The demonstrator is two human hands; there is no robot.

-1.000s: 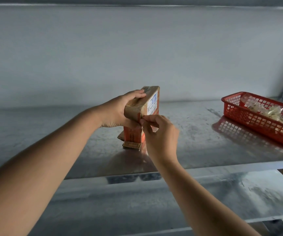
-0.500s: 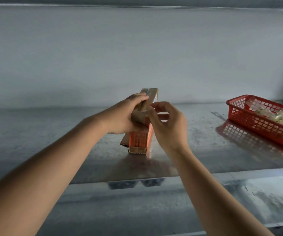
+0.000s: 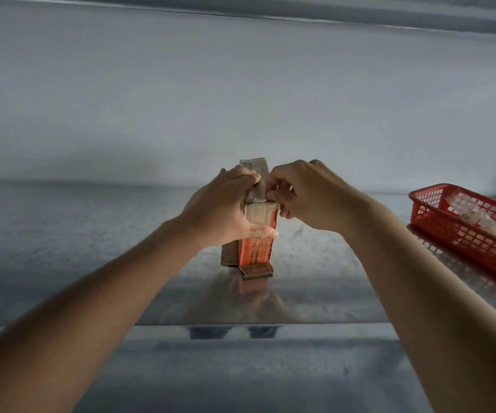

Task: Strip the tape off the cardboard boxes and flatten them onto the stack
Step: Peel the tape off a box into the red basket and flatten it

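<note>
Head view: red plastic mesh basket (image 3: 461,231) of pale wrapped pieces at far right, well apart from the cardboard box (image 3: 255,234) standing upright mid-surface (image 3: 91,248), brushed reflective metal. Left hand (image 3: 225,210) grips the box; right hand (image 3: 306,195) fingers (image 3: 273,186) pinch at its crumpled brown top, hiding the edge.

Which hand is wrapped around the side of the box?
The left hand: it grips the box body, while the right hand only pinches at its top edge.

red basket (image 3: 461,234) w/ clear wrappers, far right | steel table (image 3: 91,248)
</note>
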